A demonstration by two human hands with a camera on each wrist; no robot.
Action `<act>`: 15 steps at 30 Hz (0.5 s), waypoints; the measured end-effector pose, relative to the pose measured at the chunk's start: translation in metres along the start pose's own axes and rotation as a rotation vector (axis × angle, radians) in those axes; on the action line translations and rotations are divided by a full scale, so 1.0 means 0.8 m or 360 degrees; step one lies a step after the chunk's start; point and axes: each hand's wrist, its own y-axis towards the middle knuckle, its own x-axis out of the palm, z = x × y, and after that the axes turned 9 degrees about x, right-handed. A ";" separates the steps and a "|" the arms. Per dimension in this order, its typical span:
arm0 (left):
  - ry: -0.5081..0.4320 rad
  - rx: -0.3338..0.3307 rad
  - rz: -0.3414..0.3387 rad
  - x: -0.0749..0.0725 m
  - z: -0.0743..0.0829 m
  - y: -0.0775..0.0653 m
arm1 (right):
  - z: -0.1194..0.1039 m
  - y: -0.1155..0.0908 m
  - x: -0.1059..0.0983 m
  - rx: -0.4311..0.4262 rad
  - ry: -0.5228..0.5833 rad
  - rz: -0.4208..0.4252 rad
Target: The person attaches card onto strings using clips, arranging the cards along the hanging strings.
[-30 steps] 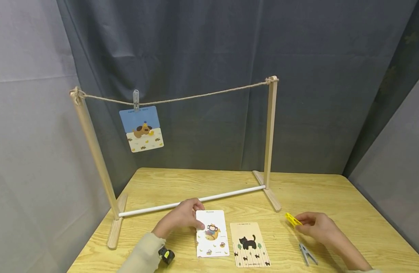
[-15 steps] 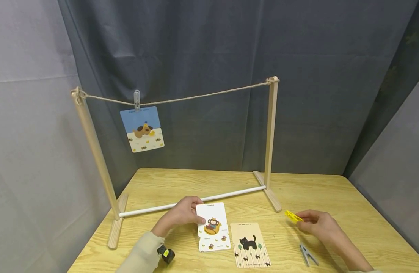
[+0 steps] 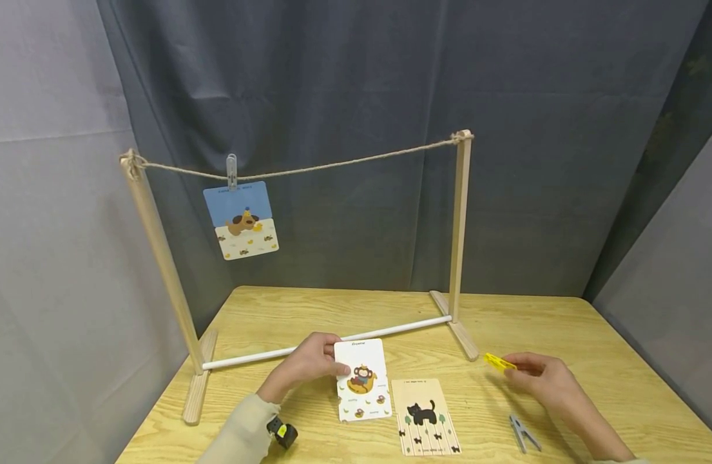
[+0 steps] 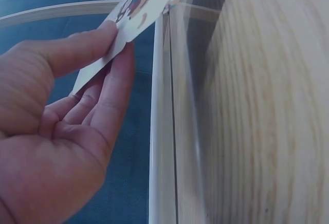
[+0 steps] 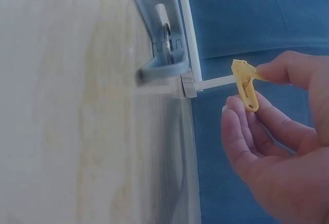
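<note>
My left hand (image 3: 310, 362) pinches the left edge of a white monkey card (image 3: 363, 380) between thumb and fingers; in the left wrist view the card (image 4: 139, 8) is tilted above the table. At the right, my right hand (image 3: 549, 381) holds a yellow clothespin (image 3: 499, 363) by thumb and fingertips, and the right wrist view shows the clothespin (image 5: 245, 85) raised off the tabletop. A beige card with a black cat (image 3: 425, 417) lies flat between the hands. Below the right hand a grey clothespin (image 3: 524, 432) lies on the table.
Behind the hands stands a wooden frame (image 3: 459, 232) with a twine line (image 3: 332, 166) and a white bottom rod (image 3: 390, 331). A clear-grey clothespin (image 3: 232, 171) hangs a dog card (image 3: 242, 222) from the line's left part. Dark curtain (image 3: 344, 77) covers the back.
My left hand has lifted the monkey card slightly upward and away from the table's front. The right hand has risen a little, turning the yellow clothespin slightly flatter.
</note>
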 end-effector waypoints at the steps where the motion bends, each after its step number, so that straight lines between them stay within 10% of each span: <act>1: -0.0008 0.0007 0.0003 0.000 0.001 0.000 | 0.000 0.000 0.000 -0.0003 0.0007 0.0003; 15: -0.0030 -0.0008 0.0152 -0.002 0.012 0.003 | -0.003 -0.005 0.001 -0.0043 0.0063 0.0094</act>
